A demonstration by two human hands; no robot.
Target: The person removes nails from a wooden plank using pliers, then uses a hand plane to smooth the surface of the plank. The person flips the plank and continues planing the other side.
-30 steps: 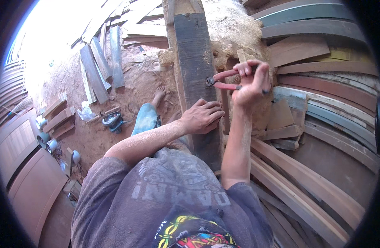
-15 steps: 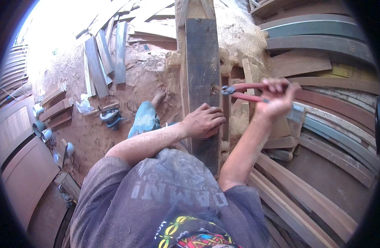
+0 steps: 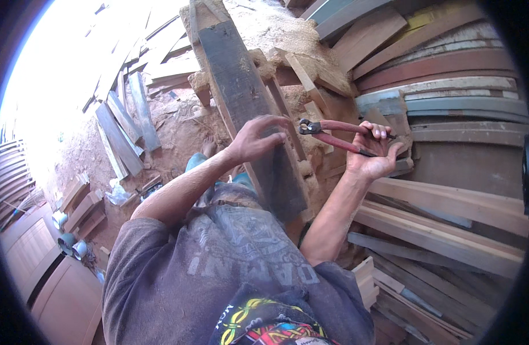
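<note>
A long dark wooden board (image 3: pixel 236 76) lies slantwise in front of me on a wooden support. My right hand (image 3: pixel 369 164), held out past the board's right side, grips a pair of red-handled pincers (image 3: pixel 338 125). Their dark metal jaws point left and look slightly parted; I make out no nail in them. Over the board, close to the pincers' jaws, is my left hand (image 3: pixel 254 141). Its fingers are loosely bent with the thumb apart, and nothing shows in them. Whether it touches the wood I cannot tell.
Stacked planks (image 3: pixel 437 77) line the right side, and long pale beams (image 3: pixel 448 230) lie below them. On the left, loose boards (image 3: pixel 123 135) rest on dusty ground beside a plastic bag (image 3: pixel 118 193). Wooden panels (image 3: pixel 66 293) lean at the lower left. Sawdust (image 3: pixel 276 37) is heaped beyond the board.
The pincers have come away from the board's surface, their jaws now beyond its right edge. My left hand has shifted and its fingers have loosened. The whole view has turned, so the board slants.
</note>
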